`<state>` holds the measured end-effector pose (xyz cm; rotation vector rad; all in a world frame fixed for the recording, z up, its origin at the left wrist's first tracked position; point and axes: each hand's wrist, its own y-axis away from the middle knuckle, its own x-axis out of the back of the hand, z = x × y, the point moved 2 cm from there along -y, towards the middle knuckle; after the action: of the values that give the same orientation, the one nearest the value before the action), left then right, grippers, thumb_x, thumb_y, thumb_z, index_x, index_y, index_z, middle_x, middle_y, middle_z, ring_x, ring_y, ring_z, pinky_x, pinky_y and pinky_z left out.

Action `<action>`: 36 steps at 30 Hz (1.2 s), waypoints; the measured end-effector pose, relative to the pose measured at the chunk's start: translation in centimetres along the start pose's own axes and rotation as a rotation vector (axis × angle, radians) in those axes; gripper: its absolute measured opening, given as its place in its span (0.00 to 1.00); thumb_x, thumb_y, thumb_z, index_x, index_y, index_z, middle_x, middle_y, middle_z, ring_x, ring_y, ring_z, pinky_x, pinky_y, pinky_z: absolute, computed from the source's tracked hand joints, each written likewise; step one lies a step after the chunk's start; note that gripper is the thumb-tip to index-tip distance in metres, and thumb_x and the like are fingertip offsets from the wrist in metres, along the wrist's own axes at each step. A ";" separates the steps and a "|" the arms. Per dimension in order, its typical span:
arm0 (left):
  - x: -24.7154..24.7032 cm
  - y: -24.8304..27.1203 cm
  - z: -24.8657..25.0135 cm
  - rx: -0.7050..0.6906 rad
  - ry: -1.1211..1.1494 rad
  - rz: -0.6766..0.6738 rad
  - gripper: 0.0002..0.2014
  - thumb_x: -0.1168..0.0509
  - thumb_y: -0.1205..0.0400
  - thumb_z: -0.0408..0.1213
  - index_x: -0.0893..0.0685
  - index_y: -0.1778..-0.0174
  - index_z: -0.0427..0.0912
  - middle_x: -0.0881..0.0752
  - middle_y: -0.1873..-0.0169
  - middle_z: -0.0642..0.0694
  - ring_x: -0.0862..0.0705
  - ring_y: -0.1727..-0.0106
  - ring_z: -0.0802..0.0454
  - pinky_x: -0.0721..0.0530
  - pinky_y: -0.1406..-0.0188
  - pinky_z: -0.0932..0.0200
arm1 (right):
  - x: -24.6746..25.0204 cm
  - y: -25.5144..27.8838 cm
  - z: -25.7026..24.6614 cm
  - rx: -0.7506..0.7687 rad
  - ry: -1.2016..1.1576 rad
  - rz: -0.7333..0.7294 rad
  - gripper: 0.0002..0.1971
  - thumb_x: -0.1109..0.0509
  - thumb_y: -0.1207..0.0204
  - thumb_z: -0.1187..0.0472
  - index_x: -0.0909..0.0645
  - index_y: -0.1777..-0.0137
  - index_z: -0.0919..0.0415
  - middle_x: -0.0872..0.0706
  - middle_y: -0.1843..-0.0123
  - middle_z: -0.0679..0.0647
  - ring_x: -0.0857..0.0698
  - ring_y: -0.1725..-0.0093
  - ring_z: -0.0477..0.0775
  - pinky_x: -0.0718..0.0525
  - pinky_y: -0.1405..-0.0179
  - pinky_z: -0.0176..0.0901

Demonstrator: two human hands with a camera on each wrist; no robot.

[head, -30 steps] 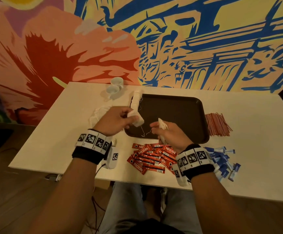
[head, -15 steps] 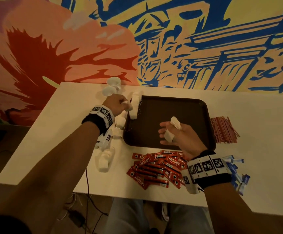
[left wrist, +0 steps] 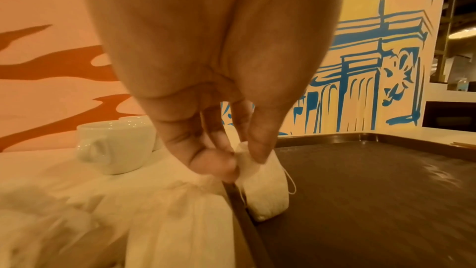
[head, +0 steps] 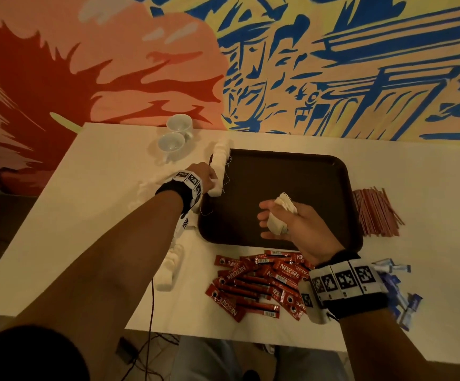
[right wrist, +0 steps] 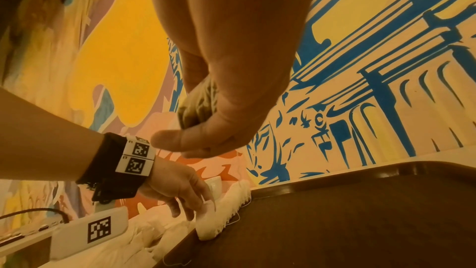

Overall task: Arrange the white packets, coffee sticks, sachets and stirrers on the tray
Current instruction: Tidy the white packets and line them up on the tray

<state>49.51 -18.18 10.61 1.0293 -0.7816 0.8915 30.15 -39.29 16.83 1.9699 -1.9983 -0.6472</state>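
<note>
So far only a little of the job looks done. The brown tray (head: 319, 171) sits in the middle of the white table (head: 429, 188), and most of it is bare. A short row of white packets (head: 220, 158) stands along its far left edge, by the rim.

The left hand (head: 205, 176) is at the near end of that row. Its thumb and fingers (left wrist: 257, 146) pinch the top of one white packet (left wrist: 265, 186) that stands just inside the tray's left rim. I think it is being set down to make the row longer.

The right hand (head: 294, 224) floats above the middle of the tray. Its fingers curl around a small bunch of white packets (head: 279, 213), ready to go next.

A lot is left to do. More white packets (head: 172, 266) lie on the table to the left of the tray. The red coffee sticks (head: 253, 284) are in a messy pile on the table, just near the tray's near edge. The blue sachets (head: 399, 287) lie in a heap at the near right, partly hidden by the right wrist. The red stirrers (head: 374, 213) rest on the table just right of the tray. None of these three kinds is on the tray yet.

Two white cups (head: 175, 136) stand at the far left of the table.
</note>
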 end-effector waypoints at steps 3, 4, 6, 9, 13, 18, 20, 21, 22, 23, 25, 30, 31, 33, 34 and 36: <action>0.2 -0.8 0.0 0.038 0.049 0.126 0.10 0.31 0.19 0.36 0.12 0.43 0.50 0.14 0.38 0.46 0.15 0.39 0.44 0.16 0.39 0.53 | -0.1 -0.3 0.4 -0.017 -0.003 0.005 0.12 0.32 0.13 0.56 0.13 0.37 0.61 0.10 0.41 0.64 0.11 0.42 0.59 0.08 0.45 0.54; 0.4 -0.8 0.1 0.041 0.051 0.173 0.09 0.31 0.19 0.37 0.13 0.44 0.50 0.13 0.40 0.46 0.15 0.39 0.45 0.17 0.40 0.53 | -0.1 -0.3 0.4 -0.019 -0.004 0.006 0.12 0.32 0.13 0.56 0.13 0.37 0.61 0.10 0.41 0.64 0.11 0.42 0.59 0.08 0.45 0.54; 0.4 -0.7 0.2 0.035 0.054 0.256 0.07 0.30 0.20 0.40 0.16 0.47 0.50 0.13 0.44 0.47 0.16 0.42 0.45 0.18 0.44 0.53 | -0.1 -0.4 0.5 -0.014 -0.003 0.005 0.13 0.33 0.13 0.56 0.13 0.37 0.61 0.10 0.41 0.64 0.11 0.41 0.59 0.08 0.46 0.53; -0.5 -0.1 0.2 0.022 0.014 0.274 0.04 0.31 0.21 0.41 0.17 0.51 0.49 0.14 0.50 0.47 0.15 0.48 0.45 0.16 0.46 0.49 | -0.1 -0.6 0.5 -0.013 -0.007 0.000 0.13 0.32 0.13 0.55 0.13 0.37 0.60 0.10 0.41 0.64 0.11 0.41 0.59 0.08 0.45 0.54; -2.3 0.6 0.0 0.009 -0.093 0.150 0.06 0.31 0.21 0.41 0.12 0.50 0.50 0.12 0.46 0.46 0.13 0.45 0.42 0.14 0.42 0.47 | -0.1 -0.5 0.7 -0.011 -0.014 -0.007 0.13 0.32 0.13 0.55 0.13 0.36 0.61 0.10 0.41 0.65 0.11 0.42 0.59 0.08 0.44 0.55; -3.2 0.5 -0.6 0.026 -0.111 0.095 0.15 0.25 0.22 0.45 0.12 0.39 0.51 0.15 0.36 0.46 0.16 0.36 0.43 0.17 0.35 0.50 | -0.1 -0.4 0.7 0.001 -0.018 -0.004 0.13 0.33 0.13 0.56 0.13 0.37 0.62 0.10 0.41 0.65 0.11 0.44 0.58 0.08 0.44 0.55; -3.2 0.5 -0.5 0.027 -0.118 0.094 0.16 0.24 0.21 0.46 0.13 0.38 0.51 0.16 0.35 0.45 0.16 0.35 0.42 0.18 0.35 0.51 | 0.0 -0.4 0.7 -0.002 -0.021 0.000 0.13 0.33 0.13 0.55 0.13 0.37 0.62 0.10 0.42 0.65 0.11 0.44 0.57 0.08 0.45 0.54; -3.2 0.5 -0.5 0.021 -0.128 0.097 0.17 0.25 0.21 0.45 0.14 0.37 0.51 0.17 0.35 0.45 0.17 0.35 0.42 0.18 0.34 0.51 | 0.1 -0.4 0.7 -0.002 -0.024 0.000 0.13 0.32 0.13 0.55 0.13 0.37 0.62 0.10 0.42 0.65 0.11 0.45 0.57 0.08 0.46 0.54; -3.2 0.6 -0.4 0.015 -0.141 0.101 0.17 0.25 0.21 0.44 0.14 0.36 0.51 0.17 0.35 0.45 0.17 0.34 0.42 0.18 0.34 0.50 | 0.1 -0.4 0.6 0.000 -0.028 -0.002 0.13 0.32 0.13 0.56 0.13 0.36 0.62 0.10 0.42 0.65 0.11 0.45 0.57 0.08 0.46 0.54; -3.2 0.6 -0.3 0.008 -0.150 0.108 0.17 0.25 0.21 0.44 0.14 0.36 0.50 0.17 0.35 0.44 0.17 0.34 0.42 0.19 0.34 0.50 | 0.1 -0.3 0.6 0.002 -0.034 -0.004 0.13 0.32 0.13 0.56 0.13 0.36 0.62 0.10 0.42 0.65 0.11 0.45 0.56 0.07 0.46 0.53; -3.1 0.8 -0.2 -0.002 -0.154 0.119 0.18 0.25 0.22 0.44 0.15 0.36 0.50 0.18 0.36 0.44 0.17 0.35 0.41 0.19 0.35 0.50 | 0.1 -0.3 0.6 -0.001 -0.049 -0.010 0.13 0.32 0.13 0.56 0.14 0.36 0.62 0.10 0.42 0.64 0.11 0.45 0.56 0.08 0.46 0.53; -2.3 1.9 -0.2 0.004 -0.113 0.143 0.16 0.25 0.22 0.43 0.14 0.38 0.51 0.18 0.37 0.45 0.17 0.37 0.42 0.19 0.34 0.48 | 0.1 -0.1 0.6 -0.051 -0.109 -0.069 0.13 0.32 0.14 0.61 0.15 0.33 0.63 0.11 0.39 0.66 0.11 0.41 0.61 0.10 0.41 0.57; -1.8 2.2 -0.2 0.001 -0.099 0.158 0.16 0.26 0.22 0.42 0.14 0.39 0.51 0.18 0.38 0.45 0.17 0.37 0.43 0.19 0.34 0.49 | 0.1 0.0 0.6 -0.062 -0.127 -0.081 0.13 0.34 0.13 0.62 0.15 0.33 0.64 0.11 0.39 0.66 0.11 0.41 0.62 0.10 0.41 0.57; -0.5 3.2 -0.1 -0.011 -0.056 0.206 0.14 0.28 0.21 0.42 0.13 0.39 0.51 0.18 0.39 0.45 0.18 0.37 0.44 0.21 0.36 0.50 | -0.1 0.4 0.4 -0.072 -0.166 -0.094 0.14 0.39 0.12 0.65 0.16 0.33 0.66 0.11 0.40 0.67 0.12 0.42 0.62 0.09 0.44 0.55; 0.3 3.8 0.0 -0.018 -0.016 0.238 0.13 0.28 0.20 0.43 0.13 0.40 0.51 0.17 0.40 0.46 0.18 0.38 0.45 0.21 0.38 0.51 | -0.1 0.6 0.3 -0.072 -0.181 -0.094 0.15 0.41 0.11 0.66 0.16 0.32 0.67 0.11 0.40 0.67 0.12 0.42 0.62 0.09 0.45 0.55; 2.0 5.4 0.1 -0.030 0.094 0.304 0.11 0.28 0.20 0.43 0.12 0.42 0.52 0.15 0.43 0.48 0.17 0.42 0.48 0.20 0.41 0.53 | -0.2 1.3 0.1 -0.061 -0.181 -0.095 0.16 0.43 0.10 0.65 0.16 0.32 0.65 0.10 0.39 0.65 0.11 0.40 0.62 0.08 0.45 0.54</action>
<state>45.51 -16.47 14.46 0.8480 -0.8837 1.1756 29.00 -39.12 17.34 2.0448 -1.9673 -0.9280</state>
